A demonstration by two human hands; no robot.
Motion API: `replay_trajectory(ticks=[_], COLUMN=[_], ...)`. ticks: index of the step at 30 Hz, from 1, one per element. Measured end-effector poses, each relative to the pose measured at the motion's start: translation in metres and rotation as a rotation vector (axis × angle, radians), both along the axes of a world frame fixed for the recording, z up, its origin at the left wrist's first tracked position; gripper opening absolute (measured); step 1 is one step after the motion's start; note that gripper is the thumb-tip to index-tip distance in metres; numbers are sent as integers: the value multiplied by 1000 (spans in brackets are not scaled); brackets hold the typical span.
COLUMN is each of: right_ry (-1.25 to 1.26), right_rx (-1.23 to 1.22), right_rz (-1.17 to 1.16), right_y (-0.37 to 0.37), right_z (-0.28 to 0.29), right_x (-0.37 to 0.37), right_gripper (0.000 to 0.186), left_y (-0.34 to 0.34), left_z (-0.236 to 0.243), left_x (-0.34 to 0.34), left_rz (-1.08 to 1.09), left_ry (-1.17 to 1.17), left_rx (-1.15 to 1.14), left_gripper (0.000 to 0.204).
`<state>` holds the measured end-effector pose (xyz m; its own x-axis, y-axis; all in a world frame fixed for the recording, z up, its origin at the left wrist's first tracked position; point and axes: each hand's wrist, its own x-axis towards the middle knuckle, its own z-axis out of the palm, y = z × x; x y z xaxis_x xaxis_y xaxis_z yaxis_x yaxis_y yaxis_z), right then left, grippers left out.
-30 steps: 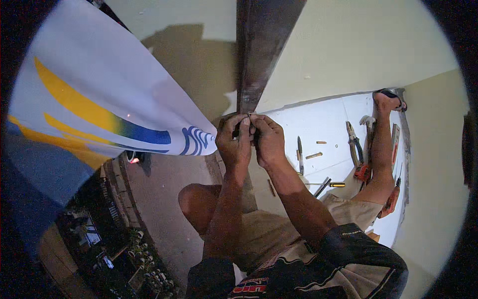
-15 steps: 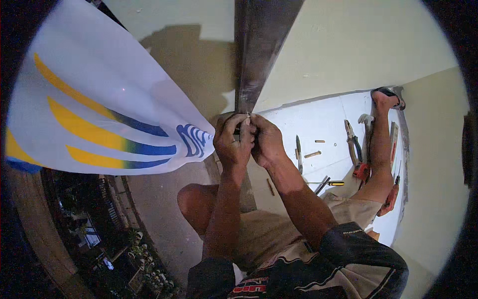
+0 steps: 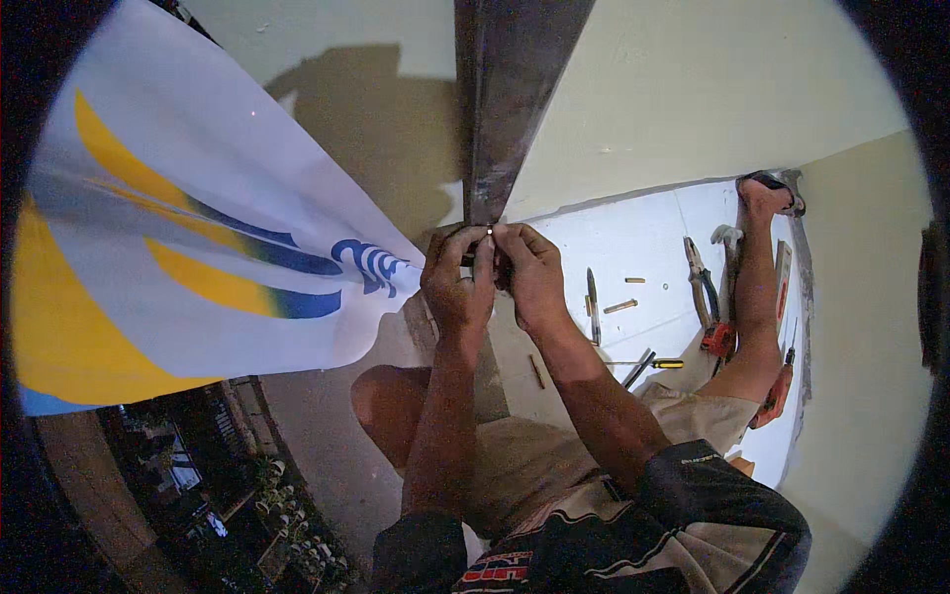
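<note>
Banner [image 3: 208, 208] billowed lower | small bright piece [image 3: 490, 232] between left hand [image 3: 457, 289] and right hand [image 3: 535, 282] | left pinching it, right's grip unclear

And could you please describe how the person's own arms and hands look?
The left hand and right hand wear no gloves. The left forearm and right forearm are bare. Short black sleeves cover the upper arms; the right sleeve has a small pale marking.

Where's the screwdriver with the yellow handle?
In the head view, the screwdriver lies on the white floor, right of the person's right forearm and just above the tan shorts.
</note>
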<state>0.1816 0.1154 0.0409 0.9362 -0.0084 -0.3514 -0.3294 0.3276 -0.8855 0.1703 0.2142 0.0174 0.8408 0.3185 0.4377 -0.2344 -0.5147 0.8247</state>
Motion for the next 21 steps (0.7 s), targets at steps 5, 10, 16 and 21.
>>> replay_trajectory(ticks=[5,10,16,21], right_ry=[-40,-136,-95,-323], right_rx=[-74,-200,-53,-372], right_rz=[3,-16,-64,-65], right_y=[-3,0,-5,-6], right_z=[-6,-15,-7,-14], right_x=[4,6,-3,-6], right_gripper=[19,16,11,18], left_y=[-8,-16,-22,-24], left_z=[-11,-28,-9,0], left_x=[-2,-3,-2,-5], left_rz=[34,66,97,74], left_ry=[43,-6,-44,60], left_rx=[-35,-190,-171,-180], left_gripper=[13,13,10,16])
